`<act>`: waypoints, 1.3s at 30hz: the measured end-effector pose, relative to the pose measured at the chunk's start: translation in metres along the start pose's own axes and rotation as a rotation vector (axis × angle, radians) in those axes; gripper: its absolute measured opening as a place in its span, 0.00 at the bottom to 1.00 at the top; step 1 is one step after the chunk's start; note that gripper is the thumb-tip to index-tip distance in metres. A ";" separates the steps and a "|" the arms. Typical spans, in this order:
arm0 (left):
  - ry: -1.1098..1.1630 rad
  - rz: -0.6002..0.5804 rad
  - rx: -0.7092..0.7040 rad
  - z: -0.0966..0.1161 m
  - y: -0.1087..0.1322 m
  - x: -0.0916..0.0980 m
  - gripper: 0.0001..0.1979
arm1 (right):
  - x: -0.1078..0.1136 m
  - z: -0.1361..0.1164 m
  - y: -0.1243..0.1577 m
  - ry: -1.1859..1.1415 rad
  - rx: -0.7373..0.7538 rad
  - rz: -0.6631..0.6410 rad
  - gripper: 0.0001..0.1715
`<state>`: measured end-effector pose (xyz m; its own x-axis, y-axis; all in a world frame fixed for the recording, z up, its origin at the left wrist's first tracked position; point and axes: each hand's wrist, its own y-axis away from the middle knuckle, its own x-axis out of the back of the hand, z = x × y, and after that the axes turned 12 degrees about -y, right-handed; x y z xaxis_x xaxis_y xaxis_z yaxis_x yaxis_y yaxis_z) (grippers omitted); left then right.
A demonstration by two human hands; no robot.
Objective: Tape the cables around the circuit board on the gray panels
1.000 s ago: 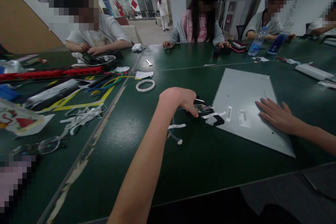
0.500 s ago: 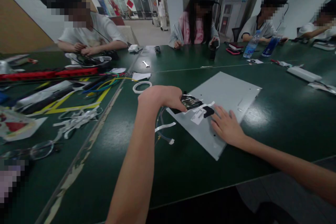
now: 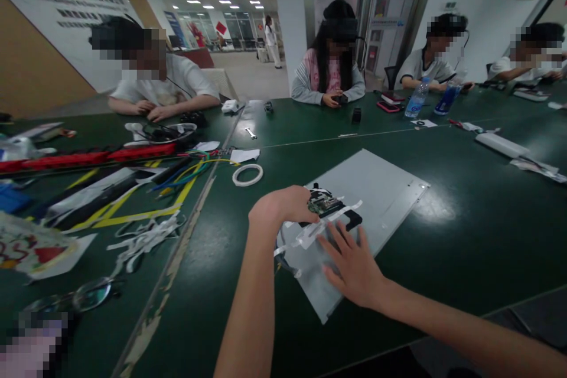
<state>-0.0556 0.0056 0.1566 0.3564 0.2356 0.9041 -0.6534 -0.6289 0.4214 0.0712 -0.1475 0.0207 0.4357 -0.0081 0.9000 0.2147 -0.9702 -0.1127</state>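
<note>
My left hand (image 3: 286, 208) is closed around the left edge of a small green circuit board (image 3: 326, 205) with black parts. Beneath it lies a flat light-grey panel (image 3: 381, 186), set at a slant on the table. A white flat ribbon cable (image 3: 305, 235) trails from the board, and a black piece (image 3: 353, 218) sits at its right. My right hand (image 3: 354, 266) is open, fingers spread over the panel, with its fingertips close to the ribbon and the black piece. Whether they touch is hard to tell. Thin wires hang by my left wrist, partly hidden.
A roll of white tape (image 3: 247, 175) and a small wrench (image 3: 250, 133) lie beyond my left hand. Leftward are tangled white cords (image 3: 144, 239), coloured wires (image 3: 179, 180), a red strip (image 3: 101, 155) and eyeglasses (image 3: 91, 294). Several people sit across the green table (image 3: 452, 248).
The view has tilted up. My right hand has shifted left over the panel, towards the board's ribbon. The board sits further over the panel. A person opposite has brought their hands together.
</note>
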 end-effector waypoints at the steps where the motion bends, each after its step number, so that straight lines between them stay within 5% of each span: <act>1: 0.000 0.011 -0.006 0.001 0.001 0.001 0.23 | -0.002 -0.006 -0.001 -0.018 -0.010 0.014 0.33; 15: -0.062 0.049 -0.054 0.018 -0.025 -0.006 0.21 | -0.023 -0.064 -0.017 -0.165 -0.149 0.049 0.35; 26: -0.107 0.006 0.036 0.039 -0.043 -0.022 0.17 | -0.024 -0.060 -0.004 -0.241 -0.115 0.060 0.30; 33: -0.074 0.172 0.054 0.043 -0.016 -0.021 0.18 | 0.013 -0.009 0.028 -0.361 -0.063 0.236 0.17; 39: 0.022 0.207 0.284 0.035 0.033 -0.066 0.15 | 0.063 0.102 0.021 -0.203 -0.132 0.332 0.21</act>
<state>-0.0772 -0.0560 0.1084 0.2188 0.0955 0.9711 -0.4977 -0.8451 0.1952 0.1920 -0.1434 0.0320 0.6287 -0.2907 0.7213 -0.0743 -0.9457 -0.3163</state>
